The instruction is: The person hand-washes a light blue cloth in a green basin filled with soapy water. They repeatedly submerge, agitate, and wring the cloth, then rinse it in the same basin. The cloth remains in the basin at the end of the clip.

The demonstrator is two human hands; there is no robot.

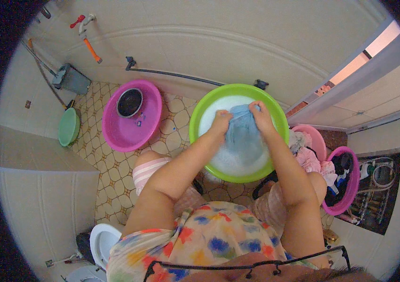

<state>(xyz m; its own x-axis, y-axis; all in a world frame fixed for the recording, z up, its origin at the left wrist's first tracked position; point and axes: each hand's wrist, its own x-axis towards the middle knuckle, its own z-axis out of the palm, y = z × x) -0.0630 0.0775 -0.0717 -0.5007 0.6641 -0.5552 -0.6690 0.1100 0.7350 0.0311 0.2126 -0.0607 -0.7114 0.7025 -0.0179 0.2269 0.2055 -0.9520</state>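
Between my knees stands a lime-green plastic basin (pixel 203 105) filled with white suds. A wet light-blue cloth garment (pixel 244 132) stretches between my two hands above it. The thumb and fingers of my left hand (pixel 222 123) pinch its upper left corner. At the upper right corner my right hand (pixel 261 116) grips the same cloth. The garment's lower part hangs down to the foam; where its lower edge lies is hard to tell.
To the left a magenta basin (pixel 133 132) holds a dark-lined pot (pixel 130 102). On the right, a pink basin (pixel 314 141) and a second magenta basin (pixel 349 190) hold clothes. A wall tap (pixel 87 26) with an orange hose, a grey bin (pixel 74 80) and a green basin (pixel 68 127) stand left.
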